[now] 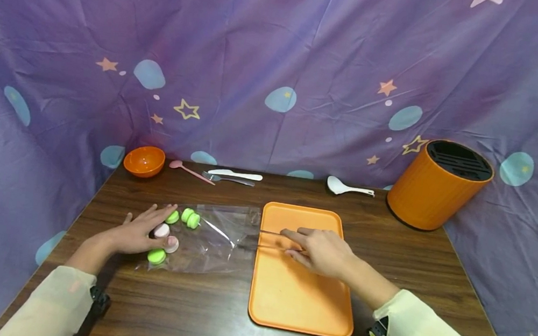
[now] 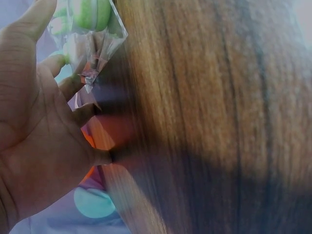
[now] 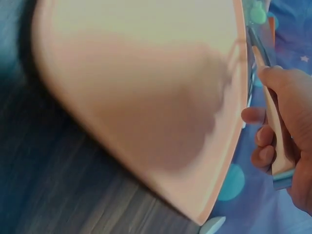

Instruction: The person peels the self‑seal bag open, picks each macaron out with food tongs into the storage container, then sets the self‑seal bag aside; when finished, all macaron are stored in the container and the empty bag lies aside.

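Observation:
A clear plastic bag point(image 1: 219, 233) lies flat on the table, holding several green macarons point(image 1: 191, 218) and white macarons point(image 1: 172, 244) towards its left end. My left hand point(image 1: 138, 231) spreads over that end, thumb at a white macaron and fingertips by a green one at the far side. In the left wrist view its fingers are apart beside the bag's pointed corner point(image 2: 105, 41). My right hand point(image 1: 324, 252) grips wood-handled tongs point(image 3: 281, 163) above the orange tray point(image 1: 300, 301). Their two arms point left, with the ends overlapping the bag's right end.
Along the back lie an orange bowl point(image 1: 144, 161), a pink spoon point(image 1: 193, 171), a white knife point(image 1: 234, 174), a fork point(image 1: 229, 180) and a white ladle point(image 1: 345, 187). An orange knife block point(image 1: 434, 192) stands at the back right, before the purple curtain point(image 1: 260, 53).

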A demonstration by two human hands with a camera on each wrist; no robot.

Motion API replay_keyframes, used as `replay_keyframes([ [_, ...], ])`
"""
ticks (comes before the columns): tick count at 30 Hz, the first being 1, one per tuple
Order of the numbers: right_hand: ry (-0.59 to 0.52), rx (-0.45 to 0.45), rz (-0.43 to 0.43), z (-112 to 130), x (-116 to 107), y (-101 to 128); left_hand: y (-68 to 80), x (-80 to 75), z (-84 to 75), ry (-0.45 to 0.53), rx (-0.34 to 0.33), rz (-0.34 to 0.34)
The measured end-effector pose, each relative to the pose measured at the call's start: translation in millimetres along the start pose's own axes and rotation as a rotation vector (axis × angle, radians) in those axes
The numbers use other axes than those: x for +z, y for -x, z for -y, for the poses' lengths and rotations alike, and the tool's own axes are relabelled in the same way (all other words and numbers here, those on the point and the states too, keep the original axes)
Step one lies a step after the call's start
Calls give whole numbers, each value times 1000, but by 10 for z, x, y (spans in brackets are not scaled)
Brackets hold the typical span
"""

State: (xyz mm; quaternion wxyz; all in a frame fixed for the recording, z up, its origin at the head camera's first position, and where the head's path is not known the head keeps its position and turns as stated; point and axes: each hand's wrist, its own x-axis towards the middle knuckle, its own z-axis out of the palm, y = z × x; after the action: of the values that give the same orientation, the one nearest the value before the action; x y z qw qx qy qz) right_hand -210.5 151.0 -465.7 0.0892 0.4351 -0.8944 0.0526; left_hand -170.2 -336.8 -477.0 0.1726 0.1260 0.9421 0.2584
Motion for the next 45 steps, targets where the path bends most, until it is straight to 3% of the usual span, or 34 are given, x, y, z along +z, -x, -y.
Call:
replay_keyframes([
  [22,29,-49,-68,-276,59,89,-4,-8,25,-29,5,9],
  [28,5,-60,-66,-103,127,-44,-4,-9,27,-28,6,15],
  [45,-24,46,-14,460,337,-668,-32,24,64,-4,16,-5],
])
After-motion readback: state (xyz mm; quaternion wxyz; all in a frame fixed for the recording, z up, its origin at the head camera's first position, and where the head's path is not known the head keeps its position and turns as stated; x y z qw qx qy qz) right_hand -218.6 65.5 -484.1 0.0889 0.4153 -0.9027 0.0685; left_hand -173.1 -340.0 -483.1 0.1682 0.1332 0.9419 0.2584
